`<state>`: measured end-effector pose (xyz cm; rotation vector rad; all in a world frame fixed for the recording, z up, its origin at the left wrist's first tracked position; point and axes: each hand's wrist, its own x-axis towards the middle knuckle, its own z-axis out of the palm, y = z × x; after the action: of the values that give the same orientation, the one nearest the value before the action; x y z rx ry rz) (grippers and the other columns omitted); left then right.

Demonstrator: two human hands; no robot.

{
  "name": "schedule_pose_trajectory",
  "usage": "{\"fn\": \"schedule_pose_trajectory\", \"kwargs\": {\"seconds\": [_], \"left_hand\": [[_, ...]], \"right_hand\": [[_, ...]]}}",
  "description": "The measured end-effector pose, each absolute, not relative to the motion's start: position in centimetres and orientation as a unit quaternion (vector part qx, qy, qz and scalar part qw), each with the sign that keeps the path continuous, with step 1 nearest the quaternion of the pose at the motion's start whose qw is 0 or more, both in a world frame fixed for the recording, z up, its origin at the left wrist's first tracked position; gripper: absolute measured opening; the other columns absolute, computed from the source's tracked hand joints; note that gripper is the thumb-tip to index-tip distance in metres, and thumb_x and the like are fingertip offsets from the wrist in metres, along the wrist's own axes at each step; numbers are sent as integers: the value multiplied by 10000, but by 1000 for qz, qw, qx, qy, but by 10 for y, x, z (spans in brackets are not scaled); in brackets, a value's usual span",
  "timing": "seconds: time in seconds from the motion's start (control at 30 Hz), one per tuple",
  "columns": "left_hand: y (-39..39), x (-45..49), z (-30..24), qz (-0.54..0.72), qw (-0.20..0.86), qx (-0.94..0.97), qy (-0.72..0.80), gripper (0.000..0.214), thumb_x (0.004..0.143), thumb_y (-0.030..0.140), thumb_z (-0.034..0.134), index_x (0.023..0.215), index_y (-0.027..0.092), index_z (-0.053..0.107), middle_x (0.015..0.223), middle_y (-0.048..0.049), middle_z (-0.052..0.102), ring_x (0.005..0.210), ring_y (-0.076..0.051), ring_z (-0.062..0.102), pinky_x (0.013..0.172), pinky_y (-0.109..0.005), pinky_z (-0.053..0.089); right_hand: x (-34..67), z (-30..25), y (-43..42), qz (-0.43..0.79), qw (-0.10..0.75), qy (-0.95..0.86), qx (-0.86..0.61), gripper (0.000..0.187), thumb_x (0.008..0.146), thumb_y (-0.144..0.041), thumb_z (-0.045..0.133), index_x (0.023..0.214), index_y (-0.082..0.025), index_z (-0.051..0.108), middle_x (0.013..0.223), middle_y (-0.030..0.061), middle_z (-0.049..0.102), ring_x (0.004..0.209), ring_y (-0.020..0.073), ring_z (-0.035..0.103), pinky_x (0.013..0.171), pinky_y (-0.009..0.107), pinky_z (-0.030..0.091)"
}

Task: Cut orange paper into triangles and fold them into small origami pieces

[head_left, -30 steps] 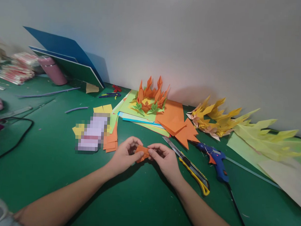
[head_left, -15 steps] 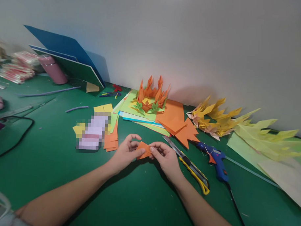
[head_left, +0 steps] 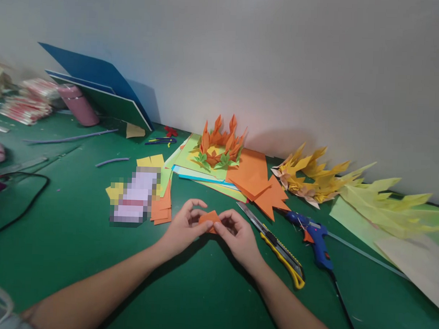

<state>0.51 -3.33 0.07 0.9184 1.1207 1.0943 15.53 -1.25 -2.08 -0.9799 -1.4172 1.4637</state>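
A small folded piece of orange paper (head_left: 210,217) is pinched between both hands, just above the green table. My left hand (head_left: 184,228) grips its left side, thumb on the front face. On its right side my right hand (head_left: 240,235) holds it with thumb and curled fingers, and the two thumb tips nearly meet. A yellow utility knife (head_left: 279,253), blade out, lies close to the right hand. Left of the left hand are orange paper strips (head_left: 162,205) beside a pixelated lilac object (head_left: 135,195).
Behind the hands, an orange origami crown (head_left: 222,143) sits on coloured paper sheets (head_left: 253,168). A blue glue gun (head_left: 319,240) with its cord, plus yellow paper shapes (head_left: 309,172), lie right. A pink bottle (head_left: 78,105) and leaning boards (head_left: 110,93) stand back left.
My right thumb has moved left and down along the orange paper, closer to the left thumb. The camera view has shifted slightly.
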Motion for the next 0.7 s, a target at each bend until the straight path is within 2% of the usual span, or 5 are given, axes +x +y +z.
{"fn": "schedule_pose_trajectory", "kwargs": {"seconds": [0.17,0.27,0.4,0.53,0.7], "left_hand": [[-34,3,-2,498,601,416,467,432,627,251,772,943,201,482,880,7,593,741,-103,600,697,-240,481],[-35,2,-6,511,579,458,440,351,631,193,760,892,198,525,1001,-20,551,818,-114,590,726,-248,502],[-36,1,-11,509,541,502,443,176,661,159,722,793,179,607,1007,-36,524,953,-153,567,822,-276,505],[-35,-2,-12,483,544,510,460,206,655,191,734,850,189,669,1034,-57,551,971,-179,582,855,-319,511],[-33,-3,-8,470,542,513,472,233,654,268,739,870,191,698,1037,-73,617,971,-200,606,832,-331,533]], "right_hand": [[158,-24,-10,594,456,-526,-403,277,702,-429,673,753,-201,524,673,-29,541,587,114,520,547,228,426],[159,-25,-10,610,471,-504,-391,296,716,-412,673,858,-219,499,709,-24,578,605,117,538,549,221,426],[159,-26,-11,593,493,-514,-374,269,739,-341,661,923,-241,493,743,-22,598,661,127,566,599,229,451],[159,-23,-12,540,488,-581,-363,62,789,-275,590,819,-221,589,785,5,604,732,142,578,665,255,469],[161,-21,-14,503,465,-627,-370,86,802,-260,561,821,-211,630,823,35,638,772,173,594,686,289,477]]}}
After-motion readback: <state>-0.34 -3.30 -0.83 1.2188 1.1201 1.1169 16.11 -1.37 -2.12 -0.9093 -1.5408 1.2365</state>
